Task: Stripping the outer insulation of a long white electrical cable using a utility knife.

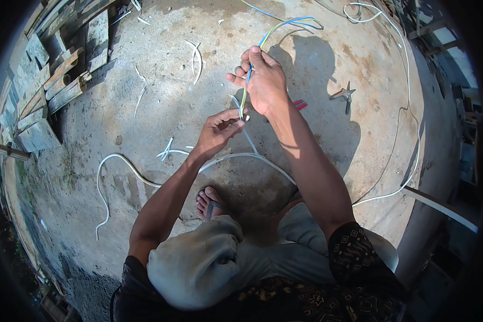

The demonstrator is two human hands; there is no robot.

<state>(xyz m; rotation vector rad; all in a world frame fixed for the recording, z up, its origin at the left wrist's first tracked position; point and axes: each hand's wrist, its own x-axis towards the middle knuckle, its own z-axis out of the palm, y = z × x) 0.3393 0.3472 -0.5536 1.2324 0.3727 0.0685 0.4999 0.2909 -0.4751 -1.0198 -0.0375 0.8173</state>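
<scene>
Head view shows left hand (218,131) at eleven o'clock and right hand (266,80) near one, fingers (231,114) pinching coloured wires (244,97) that uneven tugging could kink.

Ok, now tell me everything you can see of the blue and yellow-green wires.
The wires are thin and flexible, with what looks like smooth plastic insulation. They run bunched and nearly straight between the left hand and the right hand, whose fingers both grip them. Beyond the right hand they spread slightly and arch toward the picture's right, over the concrete ground.
</scene>
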